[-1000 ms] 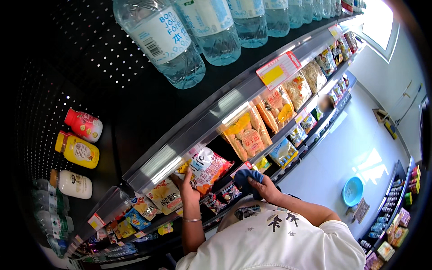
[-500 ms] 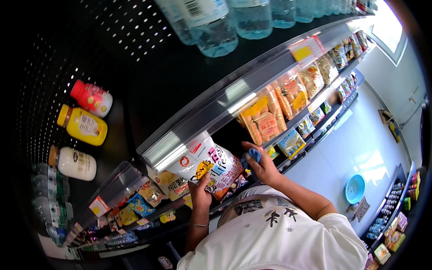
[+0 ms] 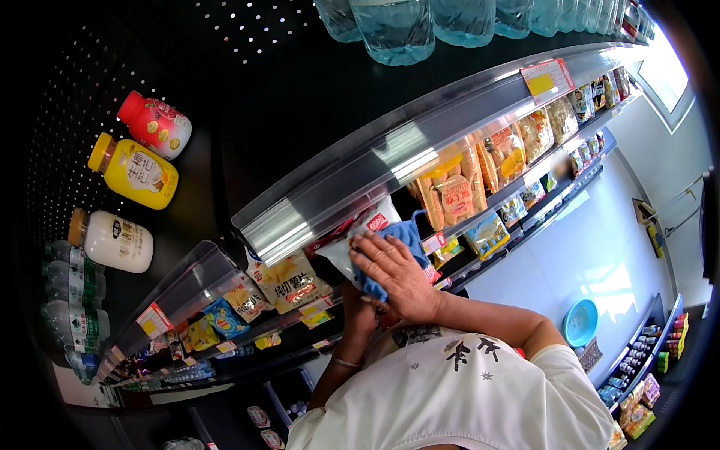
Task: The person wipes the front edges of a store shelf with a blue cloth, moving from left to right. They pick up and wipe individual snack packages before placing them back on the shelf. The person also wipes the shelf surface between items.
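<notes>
A white printed snack bag [image 3: 339, 256] is held up in front of the shelf edge, its lower part mostly covered. My left hand [image 3: 360, 311], with a bracelet at the wrist, supports it from below and is closed on it; most of its fingers are hidden. Across the bag's face lies a blue cloth [image 3: 409, 234], pressed there under my right hand [image 3: 397, 281], whose fingers stretch out nearly flat over the cloth. Just left of the bag, a cream-coloured chip bag [image 3: 292, 281] stands on the lower shelf.
A clear shelf edge [image 3: 277, 232] runs close above my hands. Packs of sausages [image 3: 454, 195] stand to the right. Red, yellow [image 3: 141, 174] and white bottles sit on the upper shelf at left, with large water bottles [image 3: 394, 30] above. A blue basin [image 3: 580, 322] is on the floor.
My right hand has moved left with the cloth, from beside the snack bag onto its face. The bag is turned and more covered, and my left hand has shifted right beneath it.
</notes>
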`<state>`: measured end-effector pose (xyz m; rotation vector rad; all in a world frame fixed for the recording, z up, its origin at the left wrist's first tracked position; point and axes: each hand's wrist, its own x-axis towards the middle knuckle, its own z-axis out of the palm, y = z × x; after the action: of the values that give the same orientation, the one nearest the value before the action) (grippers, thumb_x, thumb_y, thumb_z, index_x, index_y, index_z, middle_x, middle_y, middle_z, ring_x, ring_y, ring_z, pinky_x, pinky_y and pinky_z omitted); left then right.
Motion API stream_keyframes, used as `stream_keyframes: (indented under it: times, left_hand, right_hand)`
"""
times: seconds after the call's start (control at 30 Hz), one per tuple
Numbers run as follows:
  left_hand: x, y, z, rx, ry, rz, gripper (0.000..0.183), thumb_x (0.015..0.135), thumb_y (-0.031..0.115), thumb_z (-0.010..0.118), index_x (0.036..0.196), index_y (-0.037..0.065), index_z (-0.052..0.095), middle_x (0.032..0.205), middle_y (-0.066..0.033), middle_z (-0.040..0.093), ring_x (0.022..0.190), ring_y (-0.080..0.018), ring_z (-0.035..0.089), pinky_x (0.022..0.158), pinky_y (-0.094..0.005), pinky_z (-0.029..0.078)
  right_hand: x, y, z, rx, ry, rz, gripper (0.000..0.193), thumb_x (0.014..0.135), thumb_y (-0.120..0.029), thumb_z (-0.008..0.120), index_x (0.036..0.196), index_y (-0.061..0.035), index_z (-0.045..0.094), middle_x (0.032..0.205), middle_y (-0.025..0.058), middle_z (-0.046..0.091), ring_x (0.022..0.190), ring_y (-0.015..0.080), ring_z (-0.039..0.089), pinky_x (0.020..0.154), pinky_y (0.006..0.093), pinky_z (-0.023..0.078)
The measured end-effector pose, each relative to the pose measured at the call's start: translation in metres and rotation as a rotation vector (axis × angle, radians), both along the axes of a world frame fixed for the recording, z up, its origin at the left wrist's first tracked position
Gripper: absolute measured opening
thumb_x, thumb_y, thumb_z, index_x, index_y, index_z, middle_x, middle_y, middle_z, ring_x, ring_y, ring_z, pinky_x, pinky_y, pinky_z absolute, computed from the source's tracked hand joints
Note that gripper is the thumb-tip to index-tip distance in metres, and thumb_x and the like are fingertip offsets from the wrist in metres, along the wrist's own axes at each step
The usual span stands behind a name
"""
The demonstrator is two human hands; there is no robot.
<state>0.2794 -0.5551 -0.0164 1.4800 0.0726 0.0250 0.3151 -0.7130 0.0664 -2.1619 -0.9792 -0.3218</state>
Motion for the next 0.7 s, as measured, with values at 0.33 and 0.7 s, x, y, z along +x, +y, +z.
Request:
stream_keyframes:
  times: [0.33, 0.7]
  left_hand:
    - [-0.004, -0.017, 0.020, 0.430, -0.153, 0.027, 0.054, 0.085, 0.021, 0.073, 0.129, -0.001, 0.050, 0.124, -0.0186, 0.059, 0.113, -0.0283, 0.059, 0.093, -0.0418, 0.046]
    - [-0.004, -0.014, 0.044, -0.255, 0.070, 0.165, 0.050, 0.083, 0.004, 0.074, 0.126, -0.006, 0.051, 0.118, -0.0140, 0.063, 0.101, -0.0198, 0.063, 0.090, -0.0328, 0.051]
  right_hand:
    - [0.041, 0.010, 0.017, 0.034, -0.156, 0.002, 0.070, 0.079, -0.032, 0.072, 0.140, -0.0099, 0.047, 0.149, 0.0160, 0.042, 0.139, 0.0355, 0.037, 0.114, 0.0509, 0.027]
    - [0.035, -0.020, -0.045, 0.325, 0.199, -0.113, 0.069, 0.092, -0.029, 0.061, 0.151, -0.0081, 0.031, 0.155, 0.0239, 0.026, 0.135, 0.0450, 0.038, 0.111, 0.0480, 0.031]
